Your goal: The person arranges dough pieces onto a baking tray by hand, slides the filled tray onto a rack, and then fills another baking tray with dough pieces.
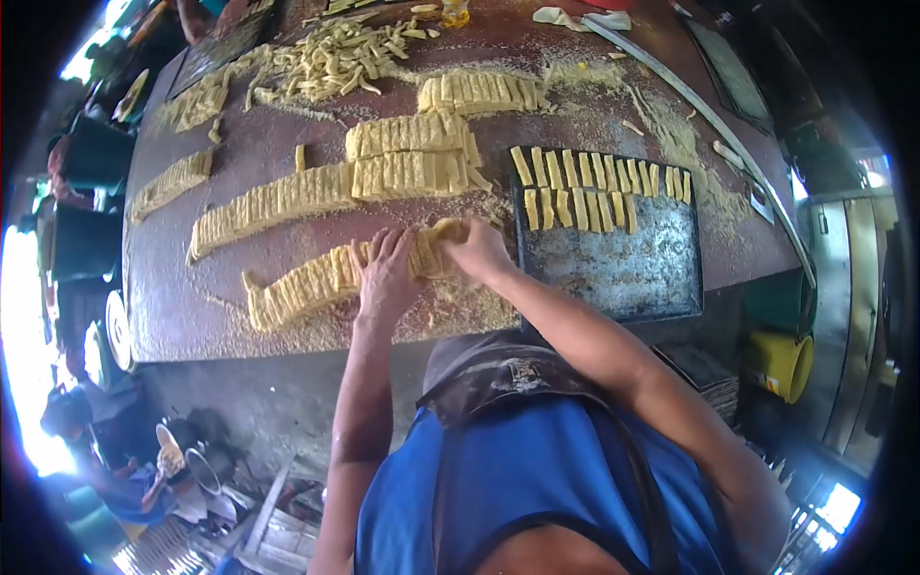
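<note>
A front row of crumb-coated dough sticks [302, 287] lies along the table near me. My left hand [383, 273] rests over this row with its fingers spread, touching the sticks. At the row's right end, my right hand [479, 251] has its fingers closed around a dough stick [447, 228]; its fingertips are partly hidden. Just right of that hand lies a dark metal baking tray [613, 273]. Dough sticks stand in two lines on its far part, the nearer line shorter. Behind my hands runs a longer row of dough sticks [273, 206].
More stacked dough sticks [407, 134] and a loose heap of dough strips [345, 57] lie farther back on the crumb-strewn red table [163, 287]. A long curved metal strip [690, 91] runs along the right. A yellow bucket [781, 364] stands below at right. Other people are at the left edge.
</note>
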`<state>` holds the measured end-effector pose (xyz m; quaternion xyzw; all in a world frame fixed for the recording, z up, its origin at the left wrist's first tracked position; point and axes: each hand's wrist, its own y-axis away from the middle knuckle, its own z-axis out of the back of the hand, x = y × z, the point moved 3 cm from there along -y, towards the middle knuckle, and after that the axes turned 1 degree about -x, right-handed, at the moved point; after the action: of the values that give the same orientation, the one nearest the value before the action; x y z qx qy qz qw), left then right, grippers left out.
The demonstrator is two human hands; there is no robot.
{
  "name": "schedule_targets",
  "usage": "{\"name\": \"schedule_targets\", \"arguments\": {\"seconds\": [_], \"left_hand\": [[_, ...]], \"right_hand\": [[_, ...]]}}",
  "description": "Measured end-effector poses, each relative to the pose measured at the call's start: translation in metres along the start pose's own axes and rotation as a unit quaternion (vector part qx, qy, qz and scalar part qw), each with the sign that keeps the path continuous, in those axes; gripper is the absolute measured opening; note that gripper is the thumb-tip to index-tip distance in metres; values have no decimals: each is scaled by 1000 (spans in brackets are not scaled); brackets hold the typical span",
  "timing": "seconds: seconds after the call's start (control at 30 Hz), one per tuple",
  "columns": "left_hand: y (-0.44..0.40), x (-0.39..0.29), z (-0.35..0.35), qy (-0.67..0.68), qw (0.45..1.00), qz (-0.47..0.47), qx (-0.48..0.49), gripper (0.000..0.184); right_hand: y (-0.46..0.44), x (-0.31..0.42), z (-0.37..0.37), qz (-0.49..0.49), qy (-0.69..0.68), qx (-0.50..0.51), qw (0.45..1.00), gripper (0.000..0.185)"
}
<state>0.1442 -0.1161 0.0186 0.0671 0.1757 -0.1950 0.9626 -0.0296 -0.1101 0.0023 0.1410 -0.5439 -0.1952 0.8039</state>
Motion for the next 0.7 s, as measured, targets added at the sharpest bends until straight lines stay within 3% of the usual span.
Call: {"name": "schedule_targets", "arguments": {"seconds": [0.03,0.13,0.2,0.27,0.3,0.33,0.4,0.43,0.5,0.53,0.6,0.63,0.67,0.7], "left_hand": [[1,1,-1,15,1000,0,-13,91],[3,8,-7,46,998,-16,-48,84],[5,14,-15,66,990,-42,-119,82],[4,18,-21,70,988,-56,-124,82],[6,15,-17,59,989,-48,-127,82],[7,13,-14,48,989,-40,-131,82],[8,14,-15,70,987,-44,-136,82],[8,14,-15,91,985,-47,-140,83],[8,16,-19,122,979,-33,-158,79],[9,16,-20,153,973,-21,-174,76],[8,9,-17,116,974,-18,-191,73],[7,9,-20,89,980,-24,-177,78],[7,10,-21,62,984,-29,-162,83],[7,11,-18,71,988,-43,-129,92]], "right_hand": [[-16,-13,-10,-10,13,-8,1000,31],[-17,-10,-22,-85,44,58,994,26],[-9,-2,-39,-71,3,29,997,27],[-20,-13,-51,107,239,-162,952,29],[-7,12,-37,-87,37,-64,993,33],[-15,6,-32,-165,-18,5,986,35],[-7,12,-25,-201,-208,68,955,39],[-9,12,-25,-200,-207,69,955,39],[-15,11,-30,-112,-12,125,986,49],[-22,-1,-38,-111,-13,127,986,49],[-31,-10,-45,5,-10,104,995,61],[-29,-10,-36,-15,-7,132,991,69],[-28,-8,-28,-14,-9,134,991,69],[-26,-5,-18,-75,-85,156,981,47]]}}
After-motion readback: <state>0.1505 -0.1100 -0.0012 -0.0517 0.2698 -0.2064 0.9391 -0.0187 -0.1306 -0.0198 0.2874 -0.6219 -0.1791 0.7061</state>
